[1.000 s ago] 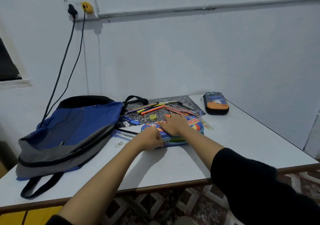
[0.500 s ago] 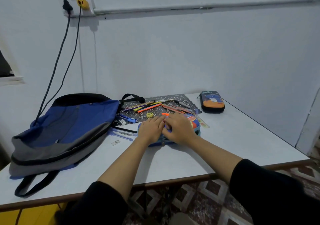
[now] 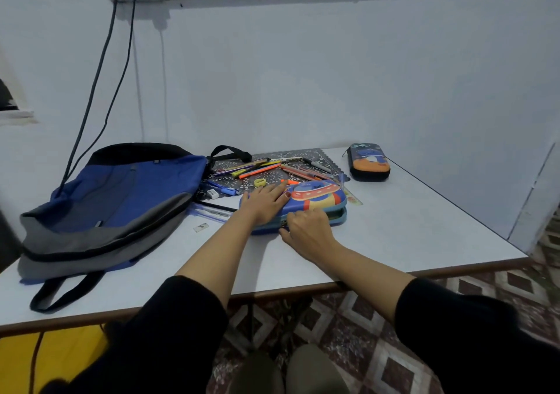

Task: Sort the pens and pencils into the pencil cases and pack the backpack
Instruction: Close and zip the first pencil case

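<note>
We press our left hand (image 3: 266,202) flat on the blue cartoon-print pencil case (image 3: 318,195), right hand (image 3: 306,230) pinching its near edge; coloured pens (image 3: 260,169) lie just behind.

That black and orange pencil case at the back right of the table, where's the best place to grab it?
Probably across its narrow width, mid-length, from above. The black and orange pencil case lies flat on the white table, apart from the loose pens, so both long sides look free. The right hand, at the zipper of the blue pencil case, is nearer.
</note>
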